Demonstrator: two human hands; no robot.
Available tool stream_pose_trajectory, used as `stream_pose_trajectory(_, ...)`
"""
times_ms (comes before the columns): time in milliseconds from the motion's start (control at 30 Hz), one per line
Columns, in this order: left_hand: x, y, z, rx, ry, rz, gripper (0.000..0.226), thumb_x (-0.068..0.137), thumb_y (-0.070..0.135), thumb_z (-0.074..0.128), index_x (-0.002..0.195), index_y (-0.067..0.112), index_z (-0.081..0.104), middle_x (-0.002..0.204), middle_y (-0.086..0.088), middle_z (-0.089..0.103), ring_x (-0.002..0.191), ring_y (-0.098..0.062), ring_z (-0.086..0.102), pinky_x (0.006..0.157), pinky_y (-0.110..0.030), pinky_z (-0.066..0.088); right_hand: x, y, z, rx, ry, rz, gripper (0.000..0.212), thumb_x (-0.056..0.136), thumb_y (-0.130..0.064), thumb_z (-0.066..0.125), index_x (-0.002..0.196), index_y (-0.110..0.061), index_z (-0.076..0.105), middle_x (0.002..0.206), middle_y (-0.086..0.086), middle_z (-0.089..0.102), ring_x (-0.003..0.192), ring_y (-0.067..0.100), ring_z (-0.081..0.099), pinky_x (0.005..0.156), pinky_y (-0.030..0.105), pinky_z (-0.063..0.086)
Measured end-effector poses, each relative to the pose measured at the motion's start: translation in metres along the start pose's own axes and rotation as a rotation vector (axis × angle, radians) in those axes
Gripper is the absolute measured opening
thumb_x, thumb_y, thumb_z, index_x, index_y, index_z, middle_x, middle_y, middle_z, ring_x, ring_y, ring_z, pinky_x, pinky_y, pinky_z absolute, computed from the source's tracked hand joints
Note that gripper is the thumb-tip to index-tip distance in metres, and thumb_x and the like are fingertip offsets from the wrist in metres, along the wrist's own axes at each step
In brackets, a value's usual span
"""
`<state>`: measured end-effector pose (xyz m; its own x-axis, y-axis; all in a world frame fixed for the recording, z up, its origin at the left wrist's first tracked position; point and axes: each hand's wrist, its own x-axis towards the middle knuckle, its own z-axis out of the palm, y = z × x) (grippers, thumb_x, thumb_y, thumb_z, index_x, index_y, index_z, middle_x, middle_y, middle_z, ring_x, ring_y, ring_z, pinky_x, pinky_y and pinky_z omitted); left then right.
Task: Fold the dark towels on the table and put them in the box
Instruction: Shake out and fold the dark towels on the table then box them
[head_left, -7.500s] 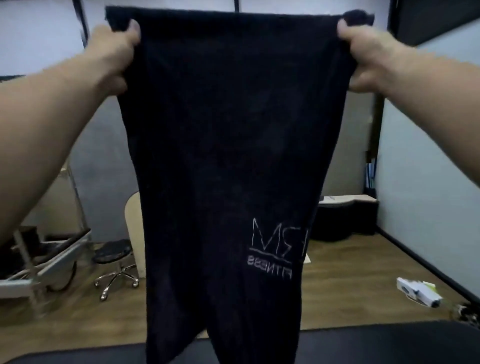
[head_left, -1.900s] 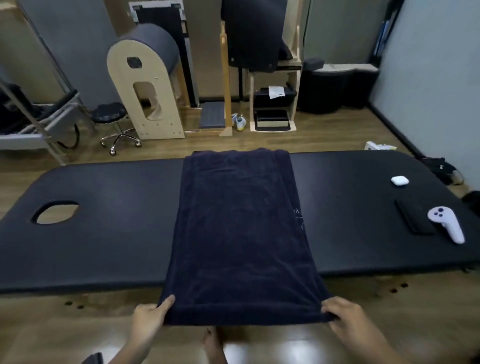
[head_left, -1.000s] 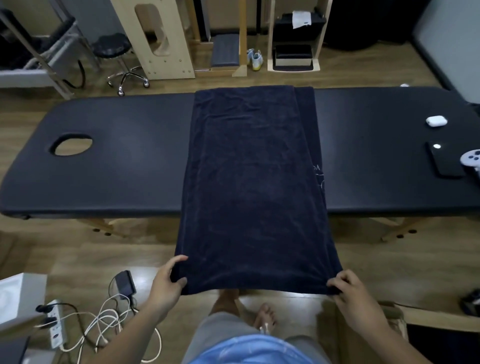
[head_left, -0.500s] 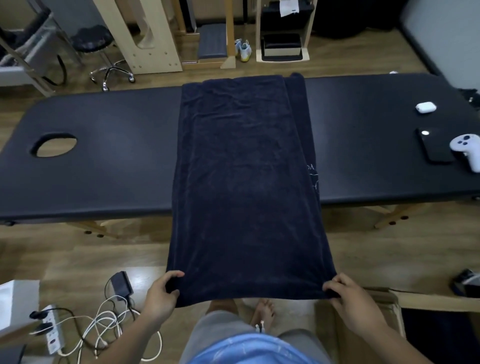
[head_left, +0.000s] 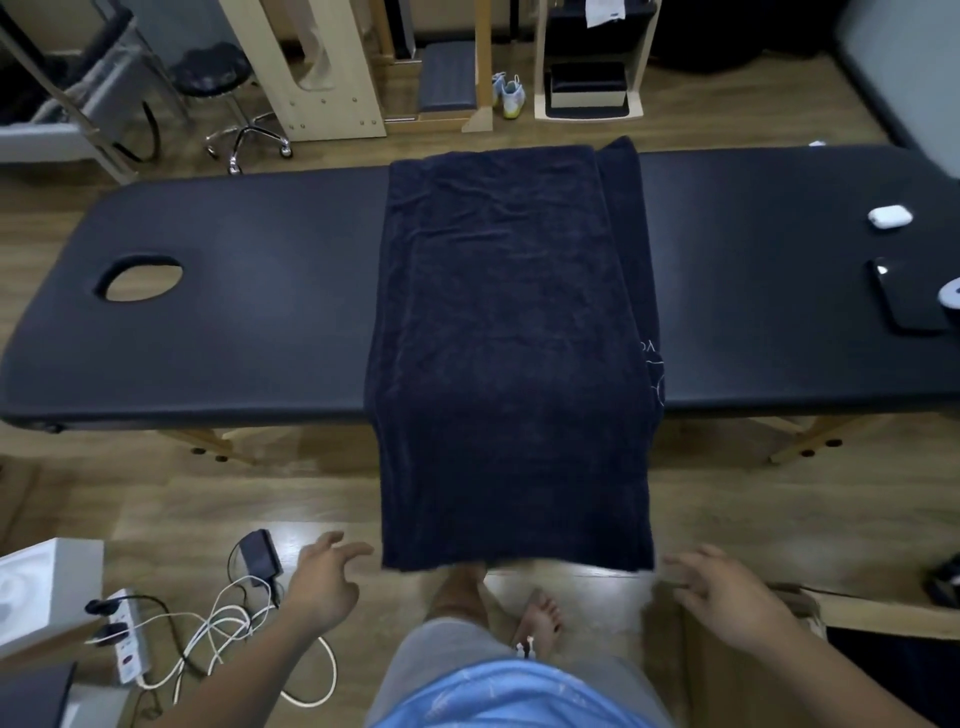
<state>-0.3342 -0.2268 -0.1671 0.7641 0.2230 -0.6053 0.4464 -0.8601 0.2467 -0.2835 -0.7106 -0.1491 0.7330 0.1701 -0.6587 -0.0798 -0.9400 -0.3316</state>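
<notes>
Dark towel (head_left: 511, 338) at frame centre, laid across black padded surface (head_left: 234, 312) from 12 o'clock edge, near end hanging over 6 o'clock edge toward floor. Left hand (head_left: 322, 587) at 7 o'clock, fingers spread wide, holding nothing, just beside towel's lower left corner. Right hand (head_left: 727, 597) at 5 o'clock, blurred, fingers relaxed and open, holding nothing, beside lower right corner. Cardboard box (head_left: 857, 608) at 4 o'clock on floor. White earbud case (head_left: 889, 216), dark phone (head_left: 906, 296) at 3 o'clock on surface.
</notes>
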Motion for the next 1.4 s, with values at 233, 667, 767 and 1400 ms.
stream_pose_trajectory(233,-0.002,-0.017,-0.032,0.024,0.083,0.027,0.058,0.084,0.013,0.067,0.138,0.029,0.054,0.156,-0.005,0.033,0.138,-0.028,0.038,0.106,-0.034,0.039,0.004,0.010,-0.024,0.061,-0.005,0.143,0.044,0.095,-0.025,0.065,0.137,-0.030,0.054,0.145,0.005,0.050,0.123,0.020,0.056,0.099,0.023,0.039)
stream_pose_trajectory(667,0.061,0.077,-0.105,-0.159,0.225,0.127,0.058,0.087,0.013,0.068,0.141,0.015,0.047,0.147,-0.002,0.043,0.134,-0.022,0.043,0.109,-0.031,0.036,0.077,-0.073,-0.102,0.405,0.255,0.063,0.055,0.088,-0.013,0.073,0.140,-0.018,0.054,0.136,0.011,0.060,0.117,0.024,0.062,0.094,0.027,0.045)
stream_pose_trajectory(767,0.091,0.088,-0.113,-0.300,0.193,0.040,0.049,0.086,0.016,0.071,0.132,0.015,0.052,0.134,-0.003,0.055,0.120,-0.021,0.053,0.100,-0.033,0.044,0.107,-0.084,-0.118,0.539,0.301,0.159,0.054,0.089,-0.013,0.072,0.140,-0.014,0.054,0.132,0.010,0.060,0.112,0.023,0.061,0.091,0.027,0.043)
stream_pose_trajectory(1400,0.230,0.110,-0.166,-0.050,-0.225,-0.035,0.032,0.082,0.012,0.069,0.066,0.015,0.041,0.071,0.000,0.052,0.065,-0.016,0.052,0.056,-0.026,0.043,0.199,-0.100,-0.142,0.170,0.052,0.439,0.056,0.097,-0.016,0.059,0.149,-0.010,0.038,0.143,0.015,0.052,0.127,0.032,0.053,0.106,0.037,0.044)
